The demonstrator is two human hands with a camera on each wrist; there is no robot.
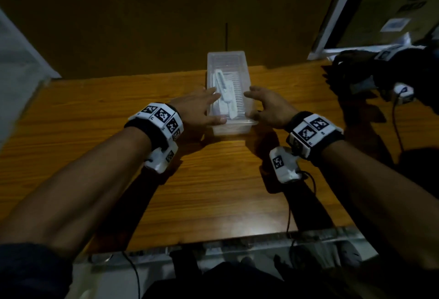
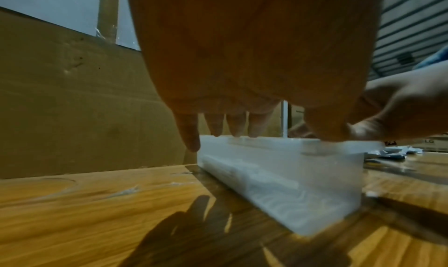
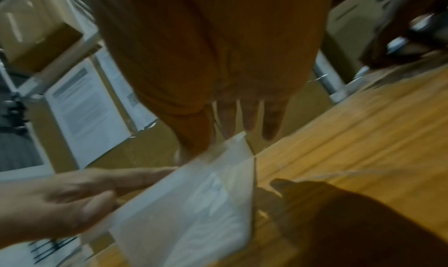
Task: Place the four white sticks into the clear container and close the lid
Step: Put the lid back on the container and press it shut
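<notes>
Bare tabletop (image 1: 95, 113) left, right, near side of clear container (image 1: 228, 130); cardboard wall (image 1: 142, 37) close behind container; another person's dark-gloved hand (image 1: 370, 70) far right of container.

Brightness: we see a dim scene, its corners falling near black in the head view.
Light source: we judge it overhead, since shadows drop straight under the hands.
Shadows: we find a dark finger shadow on the desk (image 2: 72, 204) beneath the left hand (image 2: 254, 50).
Glare: we note a pale sheen on the clear container (image 1: 228, 89).
Blur: we see the right wrist view smeared; the right hand (image 3: 213, 50) is soft.
Distortion: we see straight edges bowing near the frame borders.
</notes>
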